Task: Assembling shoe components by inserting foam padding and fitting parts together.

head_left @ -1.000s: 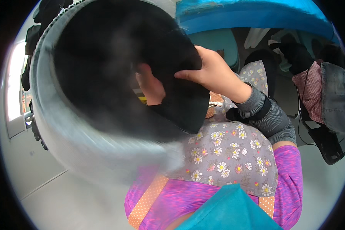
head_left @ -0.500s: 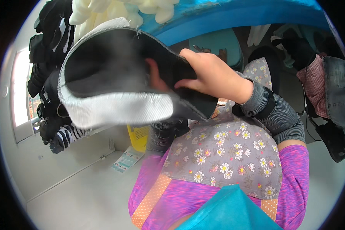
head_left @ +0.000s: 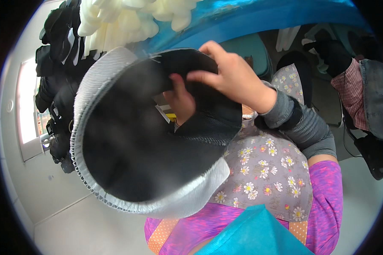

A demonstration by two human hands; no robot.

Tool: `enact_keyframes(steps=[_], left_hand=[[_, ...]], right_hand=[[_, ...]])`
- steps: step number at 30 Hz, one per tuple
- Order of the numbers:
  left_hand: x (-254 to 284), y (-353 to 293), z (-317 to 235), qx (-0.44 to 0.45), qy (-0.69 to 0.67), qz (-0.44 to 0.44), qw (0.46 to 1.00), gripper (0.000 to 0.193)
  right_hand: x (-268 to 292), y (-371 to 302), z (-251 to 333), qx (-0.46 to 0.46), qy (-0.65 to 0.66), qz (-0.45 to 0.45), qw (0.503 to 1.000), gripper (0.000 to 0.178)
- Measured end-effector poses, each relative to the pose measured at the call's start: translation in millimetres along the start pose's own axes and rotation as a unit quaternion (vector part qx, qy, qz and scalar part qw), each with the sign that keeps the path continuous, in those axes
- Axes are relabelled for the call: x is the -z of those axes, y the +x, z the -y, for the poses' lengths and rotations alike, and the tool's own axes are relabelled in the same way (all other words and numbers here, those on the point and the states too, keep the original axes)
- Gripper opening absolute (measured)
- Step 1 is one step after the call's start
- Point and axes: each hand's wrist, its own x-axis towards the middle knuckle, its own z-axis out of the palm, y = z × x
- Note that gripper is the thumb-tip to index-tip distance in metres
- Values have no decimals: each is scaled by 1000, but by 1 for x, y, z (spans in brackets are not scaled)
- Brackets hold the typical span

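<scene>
A large curved, sewn fabric piece (head_left: 119, 140) fills the middle left; it resembles a shoe upper. Its inside is black, and a grey-white ribbed band with overlock stitching runs round its edge. My right hand (head_left: 238, 78) is closed on the far right part, thumb on the black inner face and fingers over the top edge. Through a gap in the piece shows my left hand (head_left: 182, 102), its thumb raised against the black fabric. The left fingers are largely hidden behind the piece, but the hand appears to grip it. A few loose threads stick out at the top edge.
Pale cream foot-shaped forms (head_left: 127, 21) hang or lie in a bunch at the top, beside a blue sheet-covered surface (head_left: 259, 19). Dark, shoe-like pieces (head_left: 59, 85) hang at the left wall. Another person's checked sleeve (head_left: 352, 93) shows at the right.
The fabric piece has swung down and toward me, and its opening has turned wider to view. More of my left hand shows through the gap. My right hand keeps its hold.
</scene>
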Motion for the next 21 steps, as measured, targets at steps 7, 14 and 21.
enact_keyframes(steps=[7,14,21], left_hand=[[7,-4,16,49,-307,-63,948,63],[12,0,14,-1,-370,-13,929,71],[11,13,44,-157,-57,-155,974,77]], right_hand=[[6,-9,8,51,-33,132,989,34],[-6,-8,7,96,-83,-11,992,45],[-7,-1,-12,-33,50,78,995,43]])
